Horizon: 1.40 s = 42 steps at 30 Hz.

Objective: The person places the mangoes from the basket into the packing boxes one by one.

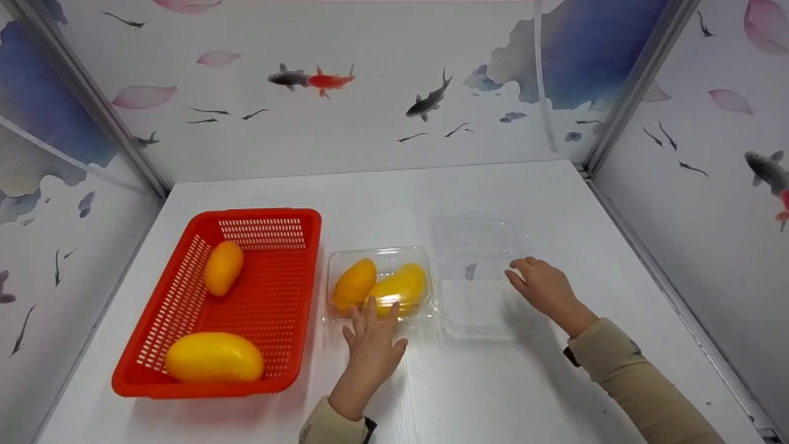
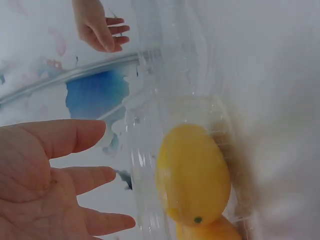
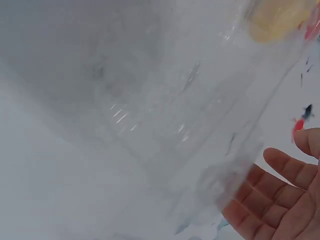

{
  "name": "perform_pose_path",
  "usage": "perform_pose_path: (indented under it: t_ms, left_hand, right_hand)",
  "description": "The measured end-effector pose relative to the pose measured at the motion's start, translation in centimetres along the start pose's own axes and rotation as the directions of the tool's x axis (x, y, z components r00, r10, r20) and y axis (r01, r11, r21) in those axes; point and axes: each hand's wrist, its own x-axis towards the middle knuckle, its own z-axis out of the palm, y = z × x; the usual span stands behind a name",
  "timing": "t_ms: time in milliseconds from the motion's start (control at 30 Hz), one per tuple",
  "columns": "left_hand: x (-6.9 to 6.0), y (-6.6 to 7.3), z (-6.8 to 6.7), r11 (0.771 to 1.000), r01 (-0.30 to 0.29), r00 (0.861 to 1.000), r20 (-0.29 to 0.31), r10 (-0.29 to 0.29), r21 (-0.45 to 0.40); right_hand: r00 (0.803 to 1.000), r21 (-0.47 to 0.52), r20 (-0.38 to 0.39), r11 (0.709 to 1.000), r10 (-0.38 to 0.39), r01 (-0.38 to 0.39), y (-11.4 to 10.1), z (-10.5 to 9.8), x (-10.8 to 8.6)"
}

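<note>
Two yellow mangoes (image 1: 397, 288) lie in a closed-looking clear plastic box (image 1: 377, 251) at the table's middle. My left hand (image 1: 372, 357), fingers spread, is at the box's near edge; contact cannot be told. In the left wrist view a mango (image 2: 192, 172) shows through the plastic, beside the spread left hand (image 2: 60, 175). To the right lies an empty clear container (image 1: 478, 308), opened flat. My right hand (image 1: 545, 290) is at its right side, fingers relaxed. In the right wrist view the right hand (image 3: 280, 195) holds nothing visible, with its fingertips partly behind the clear plastic (image 3: 185, 115).
A red basket (image 1: 311, 308) stands on the left of the white table (image 1: 481, 394), holding an orange-yellow mango (image 1: 224, 268) at the back and a larger yellow one (image 1: 214, 357) at the front. Printed panels (image 1: 370, 135) enclose the back and sides.
</note>
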Motion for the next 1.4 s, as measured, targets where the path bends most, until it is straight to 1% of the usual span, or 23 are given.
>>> perform_pose_path:
  t_ms: [33, 67, 100, 200, 267, 367, 433, 533, 633, 733, 900, 967, 1067, 1133, 1233, 1333, 1400]
  left_hand:
    - [0.2, 0.1, 0.3, 0.999, 0.002, 1.000, 0.019, -0.002, 0.032]
    - [0.5, 0.4, 0.4, 0.998, 0.017, 0.999, 0.050, -0.020, 0.061]
    - [0.8, 0.4, 0.7, 0.995, 0.021, 0.997, 0.068, -0.029, 0.102]
    - [2.1, 0.6, 1.1, 0.984, 0.037, 0.993, 0.104, -0.056, 0.172]
    - [3.2, 0.7, 1.0, 0.981, 0.053, 0.989, 0.127, -0.077, 0.188]
    - [5.2, 0.9, 0.5, 0.979, 0.075, 0.980, 0.168, -0.108, 0.191]
    - [6.6, 0.9, 0.2, 0.977, 0.086, 0.972, 0.200, -0.125, 0.193]
    - [8.9, 0.8, -0.4, 0.975, 0.094, 0.956, 0.255, -0.145, 0.201]
    - [11.2, 0.6, -0.9, 0.974, 0.101, 0.943, 0.292, -0.158, 0.202]
    - [13.4, 0.3, -1.2, 0.975, 0.097, 0.938, 0.309, -0.157, 0.202]
    - [16.7, -0.6, -1.4, 0.971, 0.073, 0.941, 0.307, -0.142, 0.226]
    - [17.8, -1.0, -1.5, 0.970, 0.070, 0.947, 0.290, -0.138, 0.231]
    - [19.4, -1.5, -1.4, 0.968, 0.065, 0.955, 0.267, -0.131, 0.242]
    - [20.4, -1.9, -1.2, 0.966, 0.053, 0.960, 0.254, -0.120, 0.254]
    - [21.5, -2.4, -1.1, 0.956, 0.034, 0.963, 0.246, -0.109, 0.290]
    - [22.3, -2.6, -1.3, 0.951, 0.023, 0.964, 0.244, -0.103, 0.310]
    - [22.5, -2.6, -1.8, 0.956, 0.023, 0.968, 0.234, -0.095, 0.294]
  right_hand:
    - [1.000, 0.008, 0.012, 1.000, 0.023, -0.023, 0.6, 0.0, 0.1]
    - [0.999, 0.015, 0.022, 0.999, 0.042, -0.042, 1.1, 0.0, 0.2]
    - [0.998, 0.026, 0.034, 0.998, 0.057, -0.058, 1.6, 0.1, 0.3]
    - [0.993, 0.061, 0.075, 0.993, 0.097, -0.101, 3.0, 0.4, 0.4]
    - [0.988, 0.082, 0.100, 0.989, 0.115, -0.124, 3.7, 0.6, 0.5]
    - [0.978, 0.119, 0.150, 0.979, 0.148, -0.167, 4.4, 0.8, 0.4]
    - [0.966, 0.146, 0.192, 0.969, 0.171, -0.200, 4.6, 1.0, 0.3]
    - [0.951, 0.188, 0.245, 0.953, 0.188, -0.237, 4.9, 1.3, 0.1]
    - [0.947, 0.223, 0.264, 0.944, 0.182, -0.243, 5.1, 1.6, -0.1]
    - [0.948, 0.252, 0.265, 0.937, 0.175, -0.243, 5.1, 1.7, -0.2]
    - [0.952, 0.274, 0.259, 0.932, 0.165, -0.236, 5.2, 2.1, -0.5]
    - [0.955, 0.279, 0.249, 0.932, 0.162, -0.231, 5.2, 2.1, -0.5]
    - [0.949, 0.298, 0.256, 0.919, 0.185, -0.260, 5.2, 2.3, -0.7]
    - [0.940, 0.310, 0.270, 0.906, 0.207, -0.289, 5.2, 2.3, -0.7]
    - [0.927, 0.326, 0.292, 0.887, 0.235, -0.328, 5.3, 2.3, -0.7]
    - [0.933, 0.342, 0.272, 0.882, 0.237, -0.324, 5.4, 2.3, -0.2]
    - [0.940, 0.370, 0.248, 0.874, 0.236, -0.317, 5.6, 2.3, 0.4]
